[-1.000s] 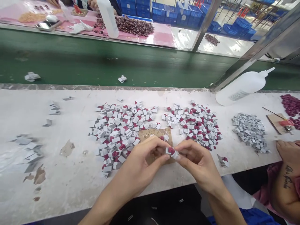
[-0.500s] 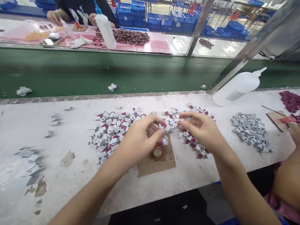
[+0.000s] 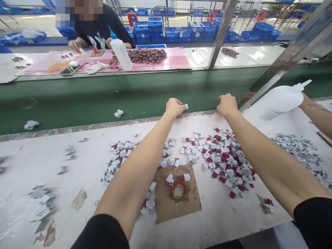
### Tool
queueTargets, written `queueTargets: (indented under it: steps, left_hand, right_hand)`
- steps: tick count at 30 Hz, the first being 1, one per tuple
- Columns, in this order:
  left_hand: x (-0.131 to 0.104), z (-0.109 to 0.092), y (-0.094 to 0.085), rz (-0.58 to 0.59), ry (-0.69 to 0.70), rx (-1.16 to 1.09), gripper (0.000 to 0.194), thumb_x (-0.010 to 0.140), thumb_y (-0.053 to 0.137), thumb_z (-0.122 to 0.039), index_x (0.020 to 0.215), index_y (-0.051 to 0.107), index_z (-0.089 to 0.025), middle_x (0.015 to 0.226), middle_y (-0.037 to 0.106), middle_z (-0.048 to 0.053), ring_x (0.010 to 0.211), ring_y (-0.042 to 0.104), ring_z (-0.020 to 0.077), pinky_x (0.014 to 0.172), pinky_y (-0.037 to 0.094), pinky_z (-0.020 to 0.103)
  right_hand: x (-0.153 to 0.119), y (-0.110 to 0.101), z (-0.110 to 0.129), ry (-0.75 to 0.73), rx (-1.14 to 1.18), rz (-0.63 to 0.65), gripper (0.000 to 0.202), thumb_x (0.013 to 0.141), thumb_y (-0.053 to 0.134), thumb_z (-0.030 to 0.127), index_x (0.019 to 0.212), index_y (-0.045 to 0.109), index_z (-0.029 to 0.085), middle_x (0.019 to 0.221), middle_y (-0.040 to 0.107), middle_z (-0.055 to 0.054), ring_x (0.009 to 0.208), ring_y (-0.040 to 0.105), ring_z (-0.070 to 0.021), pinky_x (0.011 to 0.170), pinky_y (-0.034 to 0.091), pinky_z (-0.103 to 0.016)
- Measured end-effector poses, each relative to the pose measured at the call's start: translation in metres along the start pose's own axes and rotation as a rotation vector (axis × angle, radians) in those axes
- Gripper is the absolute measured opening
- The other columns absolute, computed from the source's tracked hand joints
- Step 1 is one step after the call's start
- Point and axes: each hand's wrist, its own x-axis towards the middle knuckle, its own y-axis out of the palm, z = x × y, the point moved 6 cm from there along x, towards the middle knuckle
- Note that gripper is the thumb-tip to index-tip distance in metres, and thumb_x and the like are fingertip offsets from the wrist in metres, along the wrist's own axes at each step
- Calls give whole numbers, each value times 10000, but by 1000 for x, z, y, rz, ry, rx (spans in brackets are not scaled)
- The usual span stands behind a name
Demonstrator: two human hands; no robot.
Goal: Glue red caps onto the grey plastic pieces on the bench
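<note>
My left hand [image 3: 174, 106] is pinched on a small white and dark red piece [image 3: 186, 106] at the near edge of the green belt [image 3: 145, 93]. Level with it, further right, my right hand [image 3: 227, 104] has its fingers curled in over the belt's edge; whatever they hold is hidden. Below my arms lies a brown cardboard square [image 3: 178, 211] with wet stains. A round red-sided cap [image 3: 178, 190] rests on it, with a few white and red pieces around. Heaps of such pieces [image 3: 220, 152] spread on both sides of the cardboard.
A white squeeze bottle [image 3: 272, 105] leans by the metal post [image 3: 264, 79]; another person's arm [image 3: 317, 112] is behind it. Grey pieces [image 3: 301, 152] lie at right, loose white bits [image 3: 43, 202] at left. Across the belt, a co-worker [image 3: 101, 31] sits at a pink sheet [image 3: 178, 58].
Both my hands have moved forward from over the heaps to the belt's edge, the left still pinching a small piece. The view has tilted up, and another person's arm has come behind the bottle.
</note>
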Motion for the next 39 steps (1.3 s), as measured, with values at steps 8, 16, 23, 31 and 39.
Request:
queueTargets:
  steps: [8,16,23,31,39]
  left_hand:
    - [6,-6,3,-21,52,-31,236,1034,868,-258,1232,775,-168,1350,774,145,1226,745,296,1081,642,496]
    - [-114,-30,-32,263,426,-316,258,988,743,-160,1240,788,-195,1229,854,125,1130,797,248,1004,633,412]
    - [-212,-3,-51,235,488,-523,230,989,848,-276,1203,810,-202,1158,880,89,1089,831,231,1002,673,410]
    - [-314,48,-50,305,263,-548,185,1109,756,-365,1227,847,-256,1087,895,56,1015,860,238,931,698,399]
    - [-384,191,-159,-685,-125,203,262,1008,671,-430,1178,784,-265,1256,741,170,1280,709,428,1175,577,651]
  right_hand:
    - [-23,-1,24,-40,383,92,46,1069,818,202,1071,840,161,1151,852,-142,1165,827,-306,1093,688,-498]
    - [-149,-19,57,-230,1071,323,239,1003,902,426,1156,839,253,1065,869,-56,930,837,-202,991,756,-438]
    - [-230,-32,63,-209,1153,355,274,951,991,469,1133,904,284,1050,878,-44,810,840,-200,834,756,-390]
    - [-313,-32,43,-213,927,619,283,956,993,518,1137,963,304,1102,916,-98,934,911,-278,840,791,-344]
    - [-353,-30,-49,-123,597,344,446,826,956,743,997,979,332,946,916,-101,742,909,-329,695,790,-346]
